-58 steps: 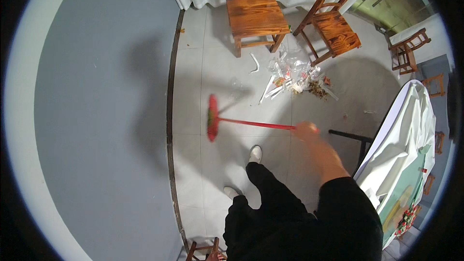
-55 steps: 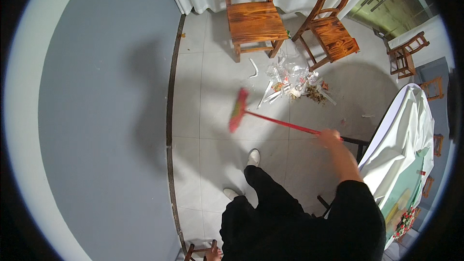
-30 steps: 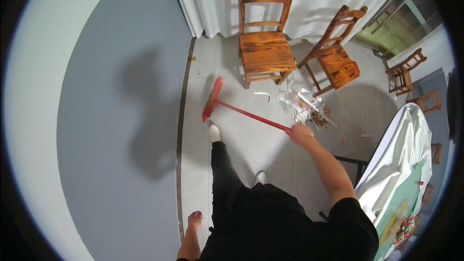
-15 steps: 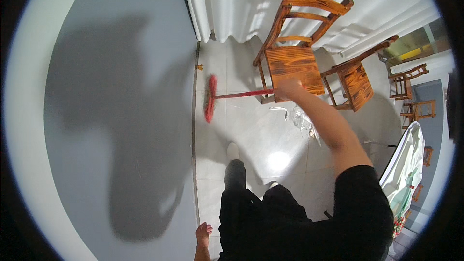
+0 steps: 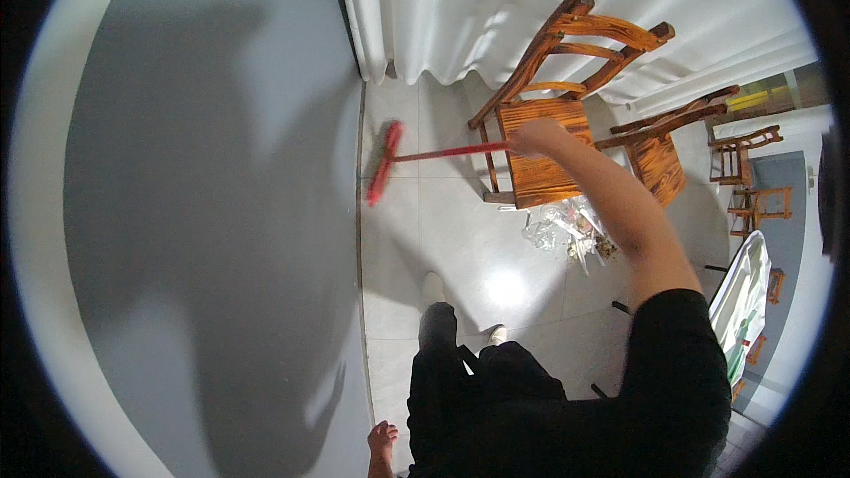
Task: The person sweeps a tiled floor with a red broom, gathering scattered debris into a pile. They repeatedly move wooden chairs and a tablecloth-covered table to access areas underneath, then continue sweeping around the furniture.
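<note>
Running crosswise, bristles (image 5: 386, 162) leftmost, the red broom (image 5: 450, 152) is gripped by right hand (image 5: 537, 137), left hand (image 5: 382, 436) uncurled.

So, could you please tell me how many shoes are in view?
2: the left shoe, farther ahead and nearer the broom; the right shoe, farther back. No others show.

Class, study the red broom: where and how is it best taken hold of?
Probably by the handle, well away from the brush head, coming from the right: it is thin and straight and runs rightward to the right hand gripping it.
</note>
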{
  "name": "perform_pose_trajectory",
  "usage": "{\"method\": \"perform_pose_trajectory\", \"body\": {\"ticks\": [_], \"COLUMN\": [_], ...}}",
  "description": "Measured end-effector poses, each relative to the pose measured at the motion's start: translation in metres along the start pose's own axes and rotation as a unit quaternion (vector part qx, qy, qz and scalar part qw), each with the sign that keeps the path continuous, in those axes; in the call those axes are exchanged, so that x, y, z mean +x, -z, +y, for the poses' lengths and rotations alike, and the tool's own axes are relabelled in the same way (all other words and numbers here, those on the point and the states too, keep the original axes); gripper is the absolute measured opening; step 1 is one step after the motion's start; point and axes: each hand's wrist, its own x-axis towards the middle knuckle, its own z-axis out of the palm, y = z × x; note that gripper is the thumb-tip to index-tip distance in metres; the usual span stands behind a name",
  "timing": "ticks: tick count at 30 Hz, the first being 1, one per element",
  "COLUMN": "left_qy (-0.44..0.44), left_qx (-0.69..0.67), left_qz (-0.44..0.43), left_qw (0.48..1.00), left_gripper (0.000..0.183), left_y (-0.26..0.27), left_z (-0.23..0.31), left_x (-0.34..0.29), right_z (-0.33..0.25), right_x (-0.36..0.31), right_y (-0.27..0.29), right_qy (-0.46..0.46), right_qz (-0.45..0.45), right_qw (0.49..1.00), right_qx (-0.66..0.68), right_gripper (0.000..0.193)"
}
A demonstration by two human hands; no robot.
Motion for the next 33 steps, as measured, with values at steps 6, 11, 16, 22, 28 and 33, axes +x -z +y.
{"method": "perform_pose_trajectory", "body": {"ticks": [6, 11, 16, 22, 28, 33], "left_qy": [-0.01, -0.03, -0.022, -0.004, -0.024, -0.097], "left_qx": [0.116, -0.001, 0.035, 0.038, 0.071, 0.145], "left_qz": [-0.102, -0.061, -0.004, -0.024, -0.124, -0.081], "left_qw": [0.988, 0.998, 0.999, 0.999, 0.989, 0.981], "left_gripper": [0.033, 0.027, 0.037, 0.035, 0.038, 0.029], "left_y": [-0.001, -0.002, -0.005, -0.005, -0.009, -0.03], "left_z": [0.013, 0.042, 0.074, 0.073, 0.071, 0.108], "left_x": [0.002, 0.015, -0.003, 0.012, 0.043, 0.034], "right_z": [0.055, 0.026, -0.043, -0.012, 0.039, -0.032], "right_x": [-0.054, 0.024, 0.079, -0.065, -0.222, -0.17], "right_y": [0.014, -0.021, -0.147, -0.308, -0.277, -0.254], "right_qy": [-0.041, 0.041, -0.091, -0.038, -0.143, -0.065], "right_qz": [0.021, 0.007, -0.007, -0.146, -0.167, -0.047], "right_qw": [0.998, 0.999, 0.97, 0.978, 0.955, 0.974], "right_qx": [-0.036, 0.024, 0.224, 0.143, 0.198, 0.211], "right_gripper": [0.049, 0.046, 0.04, 0.054, 0.055, 0.05]}}
